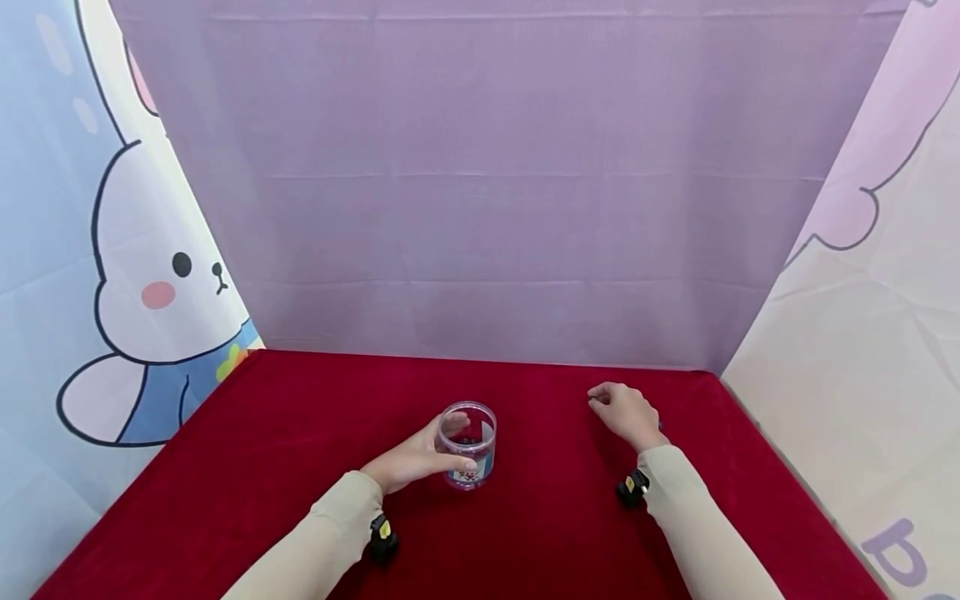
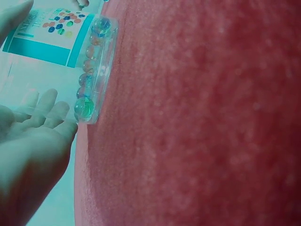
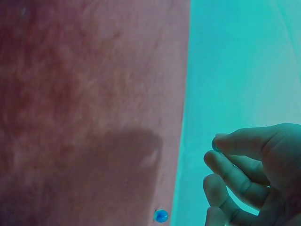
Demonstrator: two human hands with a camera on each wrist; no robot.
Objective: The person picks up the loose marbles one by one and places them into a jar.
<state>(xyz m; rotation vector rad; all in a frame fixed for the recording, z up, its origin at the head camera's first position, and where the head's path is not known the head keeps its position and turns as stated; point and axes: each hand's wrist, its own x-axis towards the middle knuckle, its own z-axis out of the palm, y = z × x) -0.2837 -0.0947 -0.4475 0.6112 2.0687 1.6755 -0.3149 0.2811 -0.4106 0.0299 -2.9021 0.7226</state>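
Note:
A clear plastic jar [image 1: 486,454] with a printed label [image 2: 56,30] stands upright on the red cloth. My left hand [image 1: 416,457] grips it from the left, thumb on the near side and fingers around the far side. Several glass marbles [image 2: 84,107] lie in a layer at the jar's bottom. To the right of the jar, my right hand [image 1: 626,412] is raised over the cloth and pinches a small marble [image 3: 216,145] between thumb and forefinger, mostly covered by the fingertips. A blue marble [image 3: 161,215] lies on the cloth below that hand.
The red cloth [image 1: 300,450] covers the table. A purple curtain [image 1: 480,208] hangs behind it, with a rabbit-print curtain [image 1: 172,308] on the left and a pale printed one [image 1: 862,375] along the right edge.

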